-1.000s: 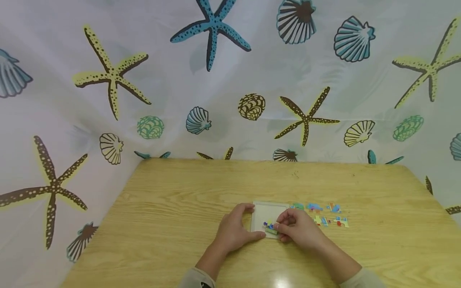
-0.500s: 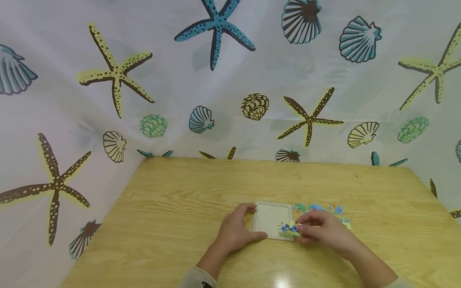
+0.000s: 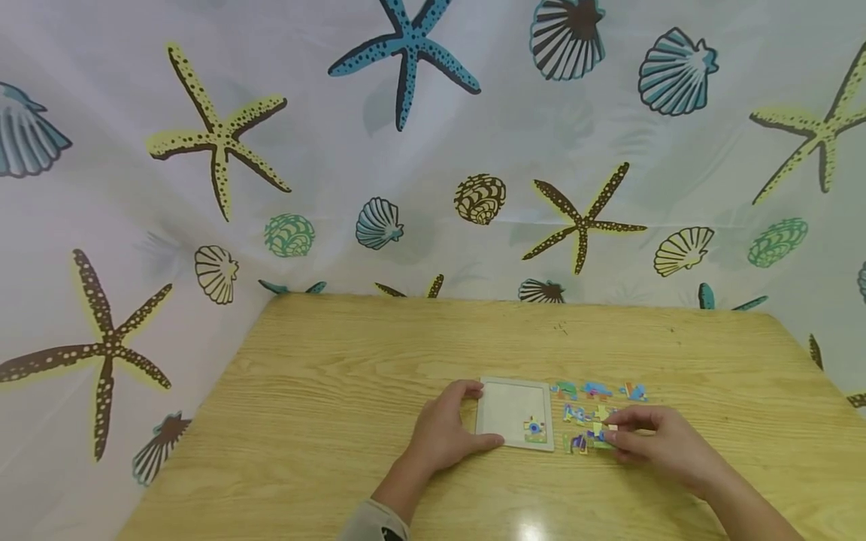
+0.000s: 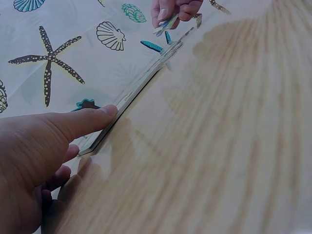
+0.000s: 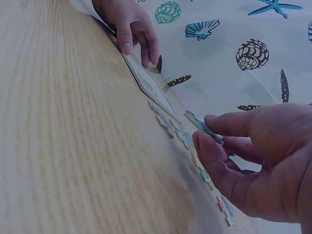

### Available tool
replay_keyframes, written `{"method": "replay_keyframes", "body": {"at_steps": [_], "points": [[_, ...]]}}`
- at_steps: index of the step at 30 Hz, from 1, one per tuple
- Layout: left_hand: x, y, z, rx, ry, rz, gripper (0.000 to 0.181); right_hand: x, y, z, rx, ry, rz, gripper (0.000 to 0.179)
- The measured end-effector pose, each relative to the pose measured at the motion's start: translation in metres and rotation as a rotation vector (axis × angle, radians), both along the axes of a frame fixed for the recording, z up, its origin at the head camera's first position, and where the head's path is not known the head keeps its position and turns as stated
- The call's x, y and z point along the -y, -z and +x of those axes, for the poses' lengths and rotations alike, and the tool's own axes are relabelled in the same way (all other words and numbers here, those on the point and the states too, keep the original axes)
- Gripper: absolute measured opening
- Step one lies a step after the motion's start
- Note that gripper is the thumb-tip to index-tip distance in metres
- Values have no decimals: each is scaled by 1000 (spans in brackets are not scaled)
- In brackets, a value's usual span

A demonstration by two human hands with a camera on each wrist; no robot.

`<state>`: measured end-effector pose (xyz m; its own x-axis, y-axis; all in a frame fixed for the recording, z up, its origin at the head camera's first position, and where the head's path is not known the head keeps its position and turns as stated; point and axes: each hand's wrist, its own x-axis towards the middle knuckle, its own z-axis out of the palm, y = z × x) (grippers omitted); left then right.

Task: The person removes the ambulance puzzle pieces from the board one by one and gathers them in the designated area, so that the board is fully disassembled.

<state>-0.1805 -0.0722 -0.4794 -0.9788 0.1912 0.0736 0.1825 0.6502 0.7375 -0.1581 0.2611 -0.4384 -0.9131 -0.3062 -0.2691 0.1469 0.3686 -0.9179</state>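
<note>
My left hand (image 3: 446,427) grips the left side of a pale square puzzle tray (image 3: 504,402), thumb on the near edge and fingers at the far corner. One jigsaw piece with a blue wheel (image 3: 534,428) lies in the tray's near right corner. To the right, my right hand (image 3: 659,443) pinches another puzzle piece (image 5: 202,127) between thumb and forefinger. In the right wrist view that piece is tilted and raised above the table. Beneath and around the hand lie several loose pieces (image 3: 576,443), some partly hidden by the fingers.
The wooden table (image 3: 325,376) meets a white cloth (image 3: 433,150) printed with starfish and shells at its back and sides. A row of loose pieces (image 3: 597,389) lies behind the right hand, right of the tray.
The right hand has moved right from over the tray to the loose pieces, a puzzle piece in its fingers. The wheel piece stays in the tray's corner. The left hand keeps its hold.
</note>
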Motion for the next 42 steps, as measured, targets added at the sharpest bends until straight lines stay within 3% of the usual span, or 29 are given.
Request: {"method": "replay_keyframes", "body": {"at_steps": [7, 10, 13, 20, 25, 30, 35, 42], "points": [[-1, -2, 0, 2, 0, -4, 83, -5, 5, 5, -55, 97, 134, 39], [-1, -2, 0, 10, -3, 1, 83, -2, 10, 7, -163, 140, 293, 33], [0, -2, 1, 14, -8, 8, 82, 0, 16, 8, -210, 177, 358, 32], [0, -2, 1, 12, 2, 15, 82, -6, 25, 5, -99, 252, 97, 50], [0, -3, 0, 6, -2, 13, 83, -3, 21, 3, -105, 194, 57, 52], [1, -2, 1, 16, -4, 7, 83, 10, 15, 7, -93, 51, 15, 51], [1, -1, 1, 14, -6, -5, 84, 32, 11, 4, -91, -70, -8, 51], [1, -2, 0, 3, -1, 1, 82, 73, 4, -1, -116, -149, -42, 45]]}}
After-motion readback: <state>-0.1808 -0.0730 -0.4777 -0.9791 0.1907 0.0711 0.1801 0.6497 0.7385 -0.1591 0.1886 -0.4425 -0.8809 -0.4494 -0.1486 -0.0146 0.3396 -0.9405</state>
